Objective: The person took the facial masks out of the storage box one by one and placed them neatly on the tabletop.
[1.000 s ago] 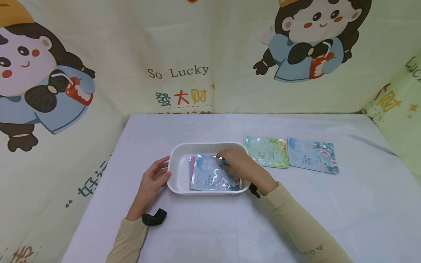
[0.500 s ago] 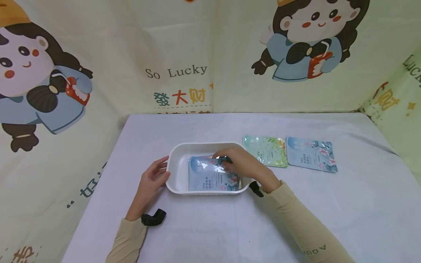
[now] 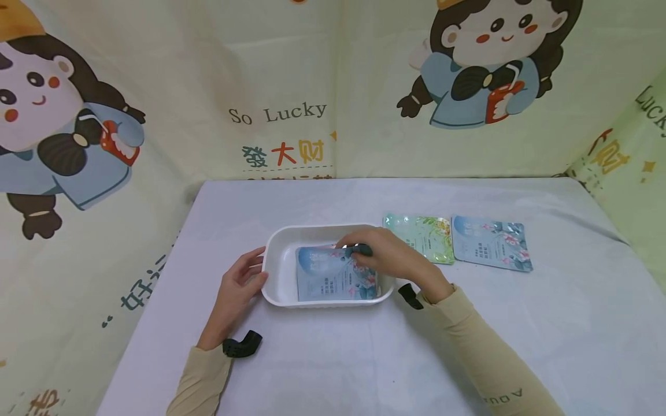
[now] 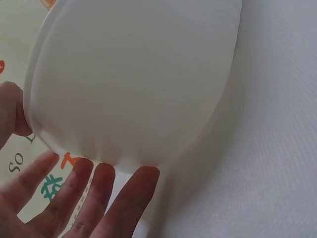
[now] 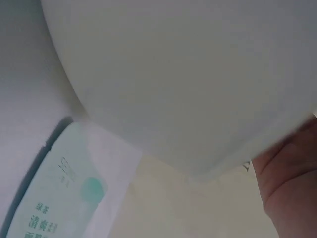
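Note:
A white plastic tray [image 3: 281, 283] stands on the table, holding a blue sheet mask packet [image 3: 325, 277] with pink flowers. My right hand [image 3: 387, 251] reaches over the tray's right end and pinches the packet's upper right edge, which bends up dark under the fingers. A sliver of pink shows behind the packet's top edge. At the tray's left end, my left hand [image 3: 240, 286] has its fingers spread and relaxed. In the left wrist view its fingertips [image 4: 146, 173] touch the tray's outer wall [image 4: 129, 99]. The right wrist view shows mostly the tray's outside [image 5: 173, 84].
Right of the tray lie a green sheet mask packet [image 3: 424, 237] and a second blue packet [image 3: 491, 242], side by side. A white cloth [image 3: 333, 358] covers the table. Behind it hangs a printed cream curtain [image 3: 364, 138]. Each wrist wears a black mount.
The blue packet in the tray has shifted slightly left over the pink one, and its upper right edge is now bent up in my right hand. My left hand stays at the tray.

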Demonstrator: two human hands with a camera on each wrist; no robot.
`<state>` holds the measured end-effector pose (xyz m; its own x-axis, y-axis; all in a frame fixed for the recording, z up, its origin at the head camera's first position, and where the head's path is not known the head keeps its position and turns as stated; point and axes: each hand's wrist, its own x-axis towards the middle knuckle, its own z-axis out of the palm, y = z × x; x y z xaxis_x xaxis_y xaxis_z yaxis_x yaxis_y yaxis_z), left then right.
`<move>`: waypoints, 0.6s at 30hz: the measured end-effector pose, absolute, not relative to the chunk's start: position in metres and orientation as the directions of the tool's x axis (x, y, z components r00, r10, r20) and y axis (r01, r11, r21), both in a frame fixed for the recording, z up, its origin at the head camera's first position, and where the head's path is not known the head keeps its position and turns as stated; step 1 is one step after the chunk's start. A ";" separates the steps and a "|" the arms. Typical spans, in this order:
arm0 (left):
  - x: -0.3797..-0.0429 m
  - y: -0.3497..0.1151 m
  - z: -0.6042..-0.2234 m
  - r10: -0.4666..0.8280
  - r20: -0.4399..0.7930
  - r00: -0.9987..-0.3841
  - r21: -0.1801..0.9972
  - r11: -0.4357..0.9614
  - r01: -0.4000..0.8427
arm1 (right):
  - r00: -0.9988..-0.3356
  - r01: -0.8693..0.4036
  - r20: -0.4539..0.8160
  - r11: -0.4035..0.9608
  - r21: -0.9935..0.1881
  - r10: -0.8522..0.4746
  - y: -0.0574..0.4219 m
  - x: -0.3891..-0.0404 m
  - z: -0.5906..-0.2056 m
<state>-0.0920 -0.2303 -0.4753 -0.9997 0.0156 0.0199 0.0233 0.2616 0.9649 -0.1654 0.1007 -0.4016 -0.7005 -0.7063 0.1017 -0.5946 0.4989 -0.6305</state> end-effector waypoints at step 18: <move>-0.094 -0.232 -0.472 0.037 0.053 -0.998 0.973 0.222 0.060 | -0.728 -0.577 0.167 0.463 -0.673 -0.665 0.116 -0.169 -0.381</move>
